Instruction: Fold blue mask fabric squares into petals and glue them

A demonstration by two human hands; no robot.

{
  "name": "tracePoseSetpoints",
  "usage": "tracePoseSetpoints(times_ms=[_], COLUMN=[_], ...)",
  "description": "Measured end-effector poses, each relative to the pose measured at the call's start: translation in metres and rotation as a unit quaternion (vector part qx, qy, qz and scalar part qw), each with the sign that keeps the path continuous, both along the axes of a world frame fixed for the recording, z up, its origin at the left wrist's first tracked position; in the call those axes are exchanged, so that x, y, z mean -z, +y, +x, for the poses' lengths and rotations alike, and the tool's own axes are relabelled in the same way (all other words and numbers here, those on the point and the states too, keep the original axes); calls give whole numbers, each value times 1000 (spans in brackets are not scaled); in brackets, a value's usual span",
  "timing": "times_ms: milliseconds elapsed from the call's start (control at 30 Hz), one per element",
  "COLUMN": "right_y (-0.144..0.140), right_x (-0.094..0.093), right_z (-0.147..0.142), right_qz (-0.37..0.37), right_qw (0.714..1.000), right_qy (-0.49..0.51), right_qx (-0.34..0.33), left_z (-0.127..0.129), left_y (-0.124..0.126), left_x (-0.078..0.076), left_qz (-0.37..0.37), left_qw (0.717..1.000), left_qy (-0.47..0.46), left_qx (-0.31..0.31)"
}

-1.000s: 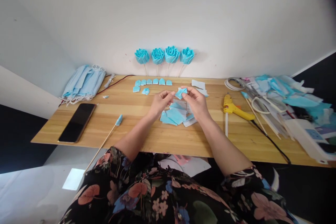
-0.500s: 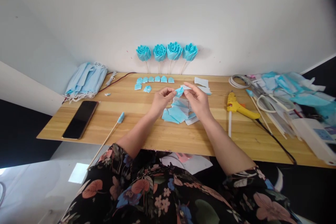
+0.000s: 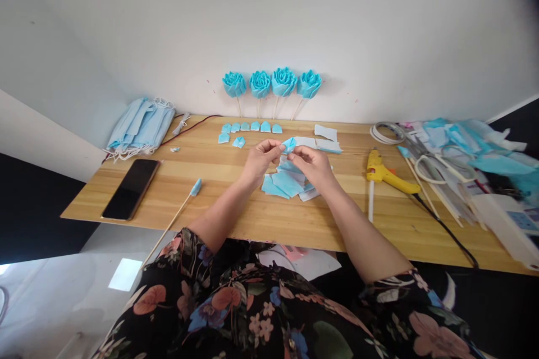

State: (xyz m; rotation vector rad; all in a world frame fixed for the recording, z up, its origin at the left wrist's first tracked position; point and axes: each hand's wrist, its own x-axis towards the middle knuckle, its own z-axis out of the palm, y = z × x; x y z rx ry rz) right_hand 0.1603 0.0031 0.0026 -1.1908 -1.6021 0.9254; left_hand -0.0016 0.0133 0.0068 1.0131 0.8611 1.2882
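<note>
- Nearest the camera, two bare forearms rise from floral sleeves and angle inward over the front edge of the bench (image 3: pixel 236 219), meeting above its middle.
- The left hand (image 3: pixel 257 160) is raised off the wood, wrist slightly bent, thumb and forefinger pressed together in a grip on the left end of a small blue folded piece (image 3: pixel 288 145).
- The right hand (image 3: pixel 314 164) faces it, its fingertips curled in and pinching the same piece from the right side.
- The folded piece sits between both hands, held just above the bench; its long axis seems to run roughly left to right with one corner tipped up, though it is too small to be sure.
- Directly beneath the hands lies a loose pile of blue cut squares (image 3: pixel 283 184).
- Left of the arms lie a skewer with a blue tip (image 3: pixel 181 214) and a dark phone (image 3: pixel 131 189); to the right, a yellow glue gun (image 3: pixel 384 174).
- Farther back, a row of small folded petals (image 3: pixel 251 127) lies on the bench.
- A stack of blue masks (image 3: pixel 141 126) sits at the far left corner.
- Four blue roses (image 3: pixel 272 83) lean against the wall.
</note>
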Motion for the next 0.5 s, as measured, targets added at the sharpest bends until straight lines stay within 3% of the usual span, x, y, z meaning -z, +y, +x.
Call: tracePoseSetpoints(times_ms=[500], right_y=[2], right_x=[1], right_z=[2], right_qz=[15], right_qw=[999], right_qy=[1], right_qx=[34], left_z=[2], left_y=[0], left_x=[5], left_qz=[-25], left_qw=[999], left_qy=[20], left_qx=[38])
